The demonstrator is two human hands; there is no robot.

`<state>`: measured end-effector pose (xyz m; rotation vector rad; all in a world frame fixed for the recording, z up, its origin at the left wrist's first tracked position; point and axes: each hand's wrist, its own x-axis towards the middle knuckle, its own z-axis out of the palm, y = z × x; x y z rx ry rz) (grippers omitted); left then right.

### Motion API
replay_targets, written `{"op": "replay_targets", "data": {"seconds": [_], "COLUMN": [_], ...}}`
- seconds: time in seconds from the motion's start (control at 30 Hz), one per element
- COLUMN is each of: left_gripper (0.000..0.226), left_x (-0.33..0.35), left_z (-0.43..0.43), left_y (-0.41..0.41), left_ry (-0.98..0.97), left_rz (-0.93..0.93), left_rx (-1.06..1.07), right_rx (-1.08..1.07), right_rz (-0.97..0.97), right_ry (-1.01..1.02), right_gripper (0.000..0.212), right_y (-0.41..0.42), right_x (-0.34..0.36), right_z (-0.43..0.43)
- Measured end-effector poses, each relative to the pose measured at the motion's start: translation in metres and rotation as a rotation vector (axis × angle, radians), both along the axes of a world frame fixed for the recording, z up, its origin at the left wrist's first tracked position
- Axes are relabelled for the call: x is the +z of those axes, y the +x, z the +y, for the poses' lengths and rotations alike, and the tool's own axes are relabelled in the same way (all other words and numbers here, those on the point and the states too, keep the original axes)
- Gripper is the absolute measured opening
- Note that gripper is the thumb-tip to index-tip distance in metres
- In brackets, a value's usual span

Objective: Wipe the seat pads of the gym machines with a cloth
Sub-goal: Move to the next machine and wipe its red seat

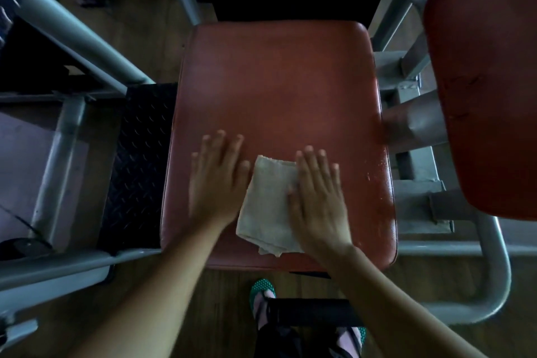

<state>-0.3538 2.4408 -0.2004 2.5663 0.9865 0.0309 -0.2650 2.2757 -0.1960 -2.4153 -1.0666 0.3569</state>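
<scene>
Dim gym, wood floor (226,299) under grey steel frame tubes (78,35) that run down the left and right sides of the frame. Red seat pad (276,81) fills the centre, with scuffed pale specks along its right edge. Folded beige cloth (267,206) lies on the pad's lower-centre part, near the front edge. Left hand (216,183): grip fully open, fingers straight and slightly spread, palm flat on the bare pad just left of the cloth, thumb beside the cloth's left edge; can't tell if it touches. Right hand (319,203): grip also fully open, holding nothing, palm pressed flat on the right part of the cloth, thumb on the fabric, fingertips reaching past the cloth's top edge onto the pad. Both hands are slightly blurred. Second red pad (488,81) sits at the right edge of the frame, apart from the first. Black tread plate (139,160) is just left of the seat. At bottom centre, a foot in a teal dotted shoe (261,291) is beside a black foam roller (313,312).
</scene>
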Motion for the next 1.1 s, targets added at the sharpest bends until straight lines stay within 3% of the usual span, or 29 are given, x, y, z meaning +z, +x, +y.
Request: {"op": "replay_targets", "data": {"seconds": [0.13,0.3,0.53,0.73,0.93,1.0,1.1], "left_gripper": [0.062,0.06,0.062,0.067,0.076,0.076,0.077], "left_x": [-0.014,-0.02,-0.021,-0.014,-0.022,-0.022,-0.021], "left_z": [0.049,0.045,0.045,0.024,0.013,0.012,0.011], "left_y": [-0.025,-0.026,-0.026,-0.004,0.004,0.005,0.008], "left_ry": [0.089,0.114,0.13,0.065,0.154,0.166,0.174], "left_rz": [0.143,0.135,0.168,0.129,0.156,0.156,0.164], "left_rx": [-0.03,-0.018,-0.028,0.099,0.122,0.127,0.129], "right_rx": [0.023,0.071,0.056,-0.065,0.161,0.092,-0.275], "right_rz": [-0.076,-0.116,-0.31,-0.223,-0.2,-0.236,-0.245], "right_ry": [-0.091,-0.175,-0.316,-0.29,-0.236,-0.268,-0.301], "right_gripper": [0.066,0.076,0.065,0.066,0.069,0.069,0.07], "right_y": [-0.018,-0.008,0.096,0.059,0.039,0.061,0.109], "right_x": [-0.005,-0.013,-0.016,-0.015,-0.009,-0.013,-0.018], "right_z": [0.029,0.032,0.046,0.055,-0.021,-0.035,-0.019]}}
